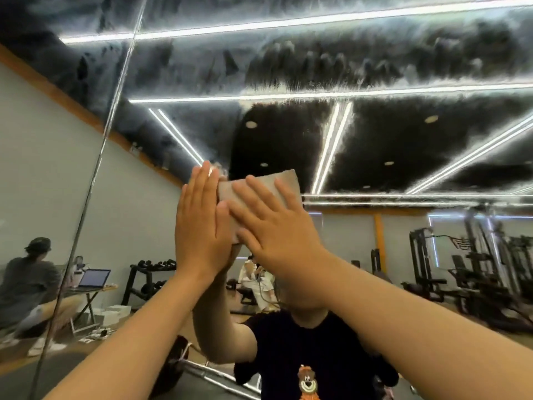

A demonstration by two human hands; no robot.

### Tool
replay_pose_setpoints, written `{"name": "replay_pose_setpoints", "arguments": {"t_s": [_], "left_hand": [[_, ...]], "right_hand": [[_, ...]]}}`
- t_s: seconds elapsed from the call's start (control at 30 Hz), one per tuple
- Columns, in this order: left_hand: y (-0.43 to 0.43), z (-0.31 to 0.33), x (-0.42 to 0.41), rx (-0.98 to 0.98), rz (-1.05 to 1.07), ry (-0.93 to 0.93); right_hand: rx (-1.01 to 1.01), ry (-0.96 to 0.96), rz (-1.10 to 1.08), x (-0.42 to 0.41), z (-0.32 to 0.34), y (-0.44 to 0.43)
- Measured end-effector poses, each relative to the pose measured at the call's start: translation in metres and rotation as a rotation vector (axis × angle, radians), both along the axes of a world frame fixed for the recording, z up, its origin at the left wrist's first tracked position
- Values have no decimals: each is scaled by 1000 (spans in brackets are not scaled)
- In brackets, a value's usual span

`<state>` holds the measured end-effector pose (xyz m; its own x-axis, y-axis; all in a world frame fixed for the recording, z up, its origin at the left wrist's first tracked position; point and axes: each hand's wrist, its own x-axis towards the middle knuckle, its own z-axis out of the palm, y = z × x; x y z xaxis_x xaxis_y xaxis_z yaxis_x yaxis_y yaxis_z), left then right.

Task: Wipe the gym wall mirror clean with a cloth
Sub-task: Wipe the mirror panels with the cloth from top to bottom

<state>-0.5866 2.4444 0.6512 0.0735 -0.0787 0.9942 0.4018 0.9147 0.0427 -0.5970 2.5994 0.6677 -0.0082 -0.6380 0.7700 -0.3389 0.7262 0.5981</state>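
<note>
The right hand [277, 226] is pressing the cloth [264, 180] flat against the mirror [375, 145], with its fingers straight and spread rather than curled round it. The left hand [199, 226] is lying open just beside it, palm on the glass, gripping nothing. Cloudy streaks [317, 62] are showing well above both hands. Judging from that, even pressure and overlapping passes upward into the haze are looking like the best approach, with the left hand only steadying.
</note>
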Motion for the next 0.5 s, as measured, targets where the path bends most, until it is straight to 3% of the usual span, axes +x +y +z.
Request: {"name": "replay_pose_setpoints", "arguments": {"t_s": [0.2, 0.37, 0.5], "left_hand": [[0, 0, 7, -102, 101, -37], [10, 1, 16, -216, 210, -39], [37, 1, 22, -292, 158, -4]], "right_hand": [[36, 35, -50, -9, -10, 58], [-180, 10, -97, -14, 6, 144], [-389, -55, -124, -11, 6, 195]]}}
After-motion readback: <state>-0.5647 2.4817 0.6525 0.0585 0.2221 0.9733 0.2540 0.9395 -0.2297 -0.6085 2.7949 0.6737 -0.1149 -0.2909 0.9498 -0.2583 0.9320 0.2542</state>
